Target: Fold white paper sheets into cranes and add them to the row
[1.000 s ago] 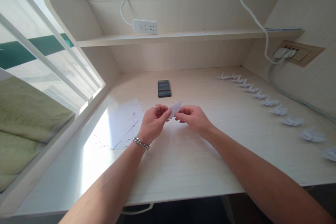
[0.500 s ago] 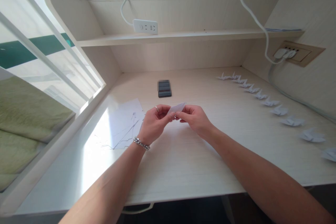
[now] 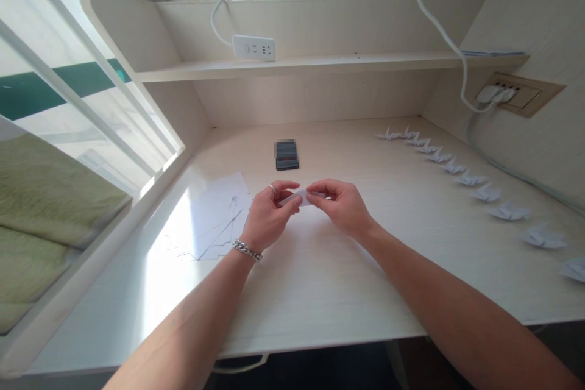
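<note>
A small folded piece of white paper (image 3: 303, 197) is pinched between both hands just above the pale desk (image 3: 320, 280), near its middle. My left hand (image 3: 269, 214), with a ring and a chain bracelet, grips the paper's left end. My right hand (image 3: 342, 206) holds its right end with thumb and fingers closed on it. Most of the paper is hidden by the fingers. A loose stack of white paper sheets (image 3: 208, 217) lies just left of my left hand.
A dark phone (image 3: 286, 155) lies behind the hands. Several white paper cranes (image 3: 486, 192) run in a row along the desk's right side. A power strip (image 3: 254, 47) sits on the shelf, and a white cable (image 3: 439, 27) leads to the wall socket (image 3: 503, 94). A white railing stands at left.
The folded paper has tipped from pointing up to lying flatter and lower between the fingers. Both hands have dropped slightly toward the desk.
</note>
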